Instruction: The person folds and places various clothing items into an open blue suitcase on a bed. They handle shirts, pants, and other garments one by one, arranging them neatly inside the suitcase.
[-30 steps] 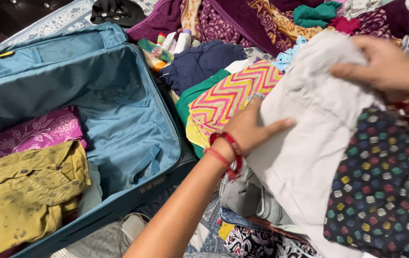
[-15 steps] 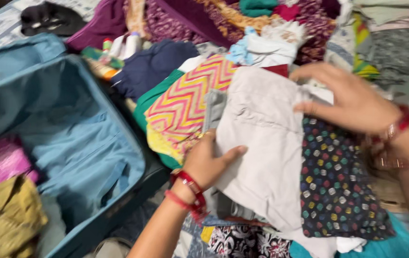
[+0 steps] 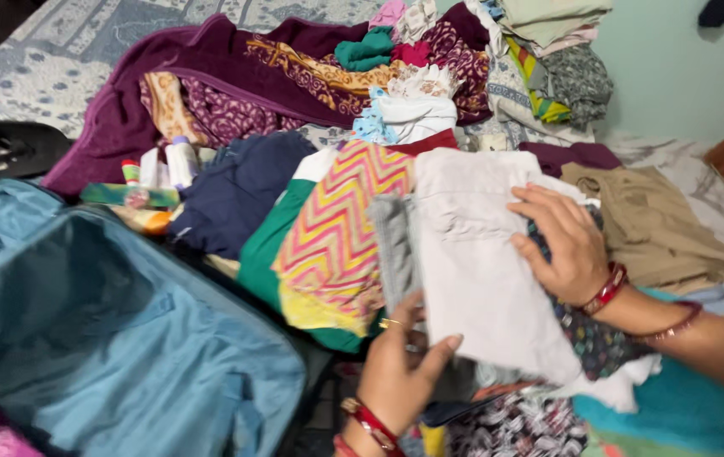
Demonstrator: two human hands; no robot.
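The left hand (image 3: 400, 372) grips the near edge of a folded pale grey garment (image 3: 472, 262), thumb on top, the other fingers hidden under it. The right hand (image 3: 561, 245) lies flat on its right edge, fingers slightly spread. The garment's long axis runs away from the person, on top of the clothes pile. The open blue suitcase (image 3: 125, 338) lies to the left, nearer the left hand.

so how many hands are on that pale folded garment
2. The left hand grips the lower left edge of the pale beige folded cloth garment; the right hand lies flat on its right side, over a dark dotted fabric.
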